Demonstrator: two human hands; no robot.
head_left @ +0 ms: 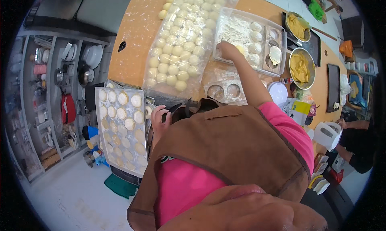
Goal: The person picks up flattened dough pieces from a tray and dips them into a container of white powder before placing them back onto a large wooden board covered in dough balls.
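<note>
Dough balls (177, 50), plastic sheet (204, 76), flour tub (284, 46) beside

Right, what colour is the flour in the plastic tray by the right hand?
The flour is white; the head view shows it best.

not much you can actually read in this one tbh. there's a scrap of white lettering (167, 159) by the pink shirt (189, 187), a bit left of centre and below the middle of the frame, but the brown apron (225, 138) cuts it off so i can't get a full word. the yellow and white package (300, 107), right of centre, has dark marks that look like print, too small and slanted to make out.
</note>
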